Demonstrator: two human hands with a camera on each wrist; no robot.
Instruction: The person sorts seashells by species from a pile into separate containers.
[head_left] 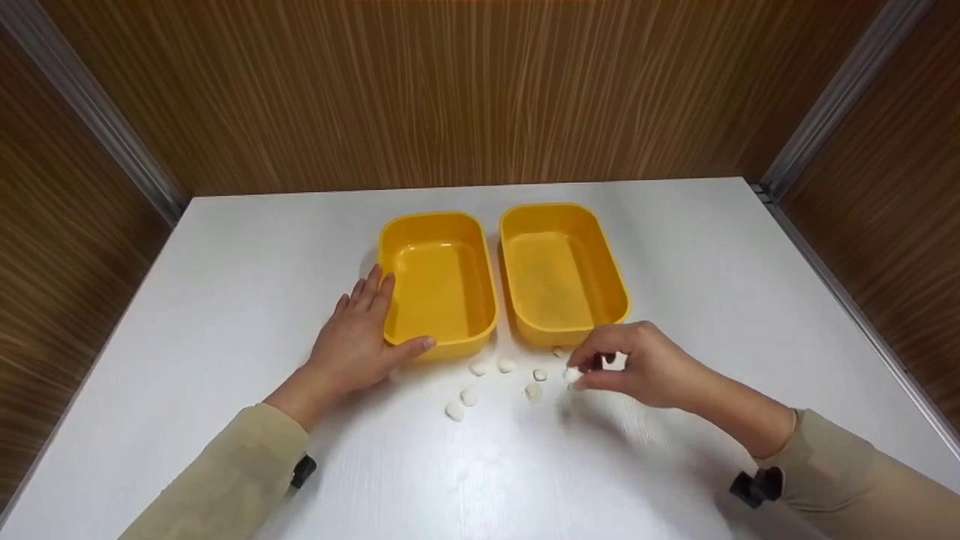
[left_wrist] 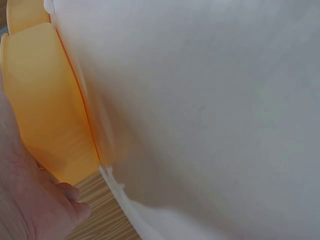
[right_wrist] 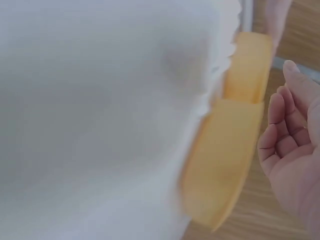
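Two yellow plastic tubs stand side by side. The left tub (head_left: 436,292) is empty and so is the right tub (head_left: 551,274). My left hand (head_left: 352,341) lies against the left tub, its fairly straight fingers along the left wall and its thumb at the near rim. Just in front of the right tub, my right hand (head_left: 652,367) pinches a small white pebble (head_left: 573,375) between thumb and fingertips. Several more pebbles are scattered on the table before the tubs, among them one pebble (head_left: 454,410) nearest me. In the right wrist view, the fingers (right_wrist: 282,137) are curled in.
The tubs and pebbles are on a white table (head_left: 480,480). A wood-grain panel (head_left: 465,97) rises behind its far edge, with similar panels at both sides. A narrow gap separates the tubs.
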